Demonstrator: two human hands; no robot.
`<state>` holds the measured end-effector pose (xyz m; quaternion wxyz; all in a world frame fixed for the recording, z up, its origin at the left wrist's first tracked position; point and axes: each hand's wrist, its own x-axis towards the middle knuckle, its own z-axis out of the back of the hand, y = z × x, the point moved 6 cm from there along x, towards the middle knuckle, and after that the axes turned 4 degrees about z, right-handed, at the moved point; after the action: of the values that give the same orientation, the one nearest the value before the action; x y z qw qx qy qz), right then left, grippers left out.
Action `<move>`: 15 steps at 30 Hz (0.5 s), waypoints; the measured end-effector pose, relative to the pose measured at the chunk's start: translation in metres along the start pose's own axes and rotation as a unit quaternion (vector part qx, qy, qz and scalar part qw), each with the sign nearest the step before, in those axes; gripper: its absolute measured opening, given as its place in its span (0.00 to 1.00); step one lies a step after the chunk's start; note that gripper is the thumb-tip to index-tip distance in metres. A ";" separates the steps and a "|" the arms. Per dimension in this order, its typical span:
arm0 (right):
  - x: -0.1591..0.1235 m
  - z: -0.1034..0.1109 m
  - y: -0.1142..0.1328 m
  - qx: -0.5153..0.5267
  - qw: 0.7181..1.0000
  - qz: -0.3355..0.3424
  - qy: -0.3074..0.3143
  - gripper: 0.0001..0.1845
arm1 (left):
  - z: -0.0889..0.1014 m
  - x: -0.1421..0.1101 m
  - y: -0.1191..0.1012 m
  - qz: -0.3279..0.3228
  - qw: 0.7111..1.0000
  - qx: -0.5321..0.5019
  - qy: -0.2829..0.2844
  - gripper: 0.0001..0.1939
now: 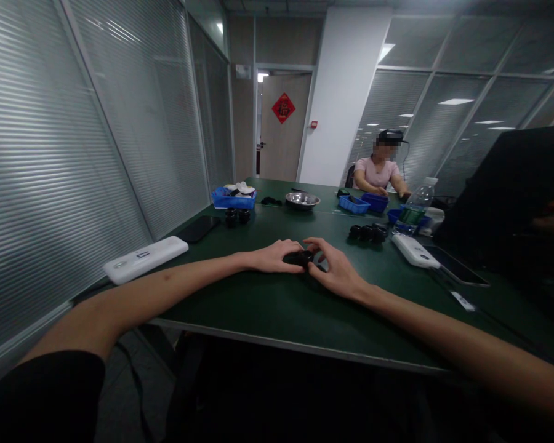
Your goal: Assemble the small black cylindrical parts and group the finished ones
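Just in front of me on the green table [277, 307], my left hand [272, 257] is closed around a small black piece [295, 258] with a rounded end. Its exact kind is too dark to make out. My right hand [335, 271] comes from the other side, thumb and fingers curled about the right end of the same piece. Both hands are low, close to the tabletop. Black round parts [368, 232] lie together beyond my right hand. Another cluster of black round parts [237, 216] sits beyond my left hand.
A steel bowl [302, 200] stands farther back, between a blue basket [233, 198] and smaller blue baskets [353, 204]. White power banks [148, 257], phones [457, 266] and a water bottle [415, 209] flank my arms. A person [377, 169] sits across; a dark monitor [512, 191] blocks the right.
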<state>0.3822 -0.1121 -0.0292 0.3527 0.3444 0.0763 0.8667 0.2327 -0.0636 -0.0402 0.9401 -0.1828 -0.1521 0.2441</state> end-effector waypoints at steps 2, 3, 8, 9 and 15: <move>0.000 0.001 0.000 -0.006 1.000 0.003 -0.008 0.27 | 0.001 0.000 -0.001 0.000 1.000 -0.003 0.000 0.26; 0.000 0.001 0.000 -0.011 1.000 -0.001 -0.013 0.27 | 0.001 0.000 -0.002 -0.001 1.000 -0.003 0.001 0.25; 0.001 -0.001 -0.001 0.006 1.000 -0.006 -0.001 0.27 | 0.002 0.000 -0.004 0.008 1.000 -0.001 0.004 0.25; 0.001 -0.001 0.000 0.013 1.000 0.000 0.002 0.27 | 0.001 -0.001 -0.003 0.012 1.000 -0.002 0.004 0.26; 0.000 0.001 -0.002 -0.003 1.000 0.000 -0.020 0.29 | 0.001 -0.001 -0.004 -0.001 1.000 0.003 0.002 0.25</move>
<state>0.3840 -0.1106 -0.0293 0.3550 0.3604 0.0671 0.8600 0.2330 -0.0667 -0.0379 0.9413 -0.1803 -0.1495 0.2432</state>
